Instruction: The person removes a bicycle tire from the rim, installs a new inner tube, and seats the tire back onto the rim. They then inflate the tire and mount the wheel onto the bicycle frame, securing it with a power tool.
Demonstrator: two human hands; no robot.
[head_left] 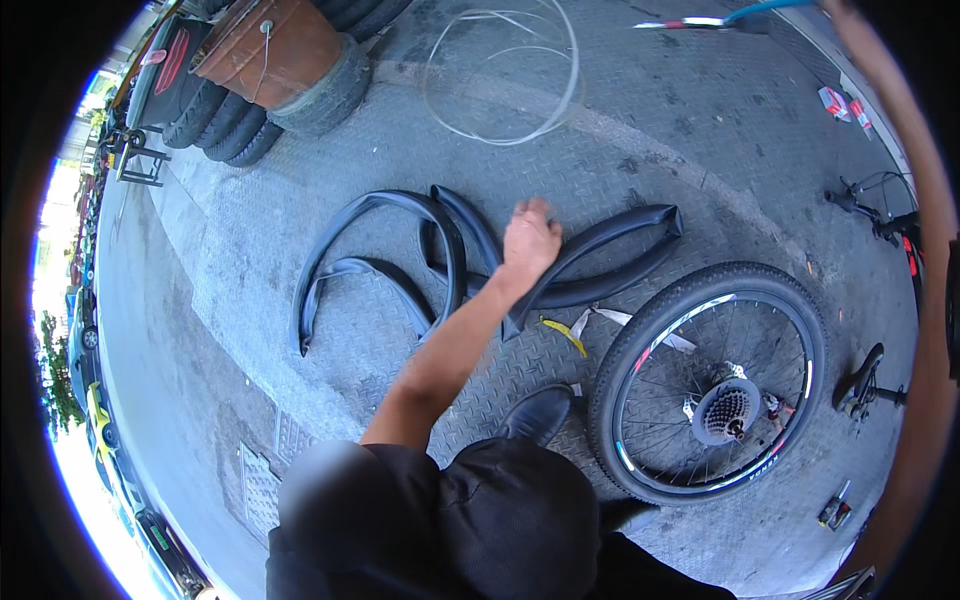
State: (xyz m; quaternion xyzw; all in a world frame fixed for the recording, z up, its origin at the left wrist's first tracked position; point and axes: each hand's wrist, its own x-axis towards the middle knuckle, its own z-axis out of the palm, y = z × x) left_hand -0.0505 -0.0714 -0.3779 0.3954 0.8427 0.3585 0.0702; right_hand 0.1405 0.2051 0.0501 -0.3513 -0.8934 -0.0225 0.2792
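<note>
head view: black tubes [453, 250] lie left to right on the floor [250, 240], flanking the nearer left hand [532, 238]; its grip curls loosely, whether holding i cannot tell; right hand [842, 8] is far off at the rim, grip unreadable.

White lettering [764, 469] marks the black tyre [607, 390].

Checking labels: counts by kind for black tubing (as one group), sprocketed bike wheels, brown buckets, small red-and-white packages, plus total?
Black tubing: 1 group (separate tubes unclear)
Sprocketed bike wheel: 1
Brown bucket: 1
Small red-and-white packages: 2
Total: 5
</note>
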